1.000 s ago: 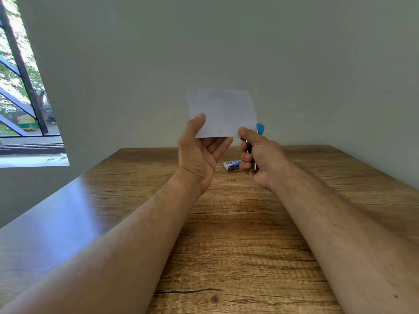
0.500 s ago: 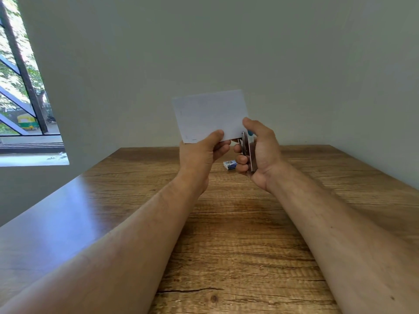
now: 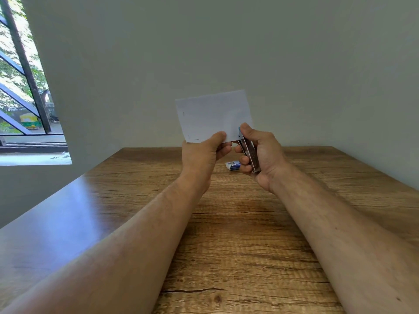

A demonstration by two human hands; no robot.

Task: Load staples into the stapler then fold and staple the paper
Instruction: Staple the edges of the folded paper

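White paper (image 3: 213,116) has tilted; right hand (image 3: 258,152) apparently squeezes stapler (image 3: 249,152) closer.

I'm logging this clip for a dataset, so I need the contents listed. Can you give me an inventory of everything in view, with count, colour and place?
folded paper: one, white, held up in the air above the far part of the table, small dark marks near its left and bottom edges
stapler: one, dark metal with a blue end, at the paper's lower right corner
staple box: one, blue and white, lying on the table beyond the hands
table: one, brown wood grain, fills the lower view
wall: grey-green, behind the table
window: one, dark frame, far left
left hand: pinches the paper's bottom edge
right hand: fingers curled round the stapler
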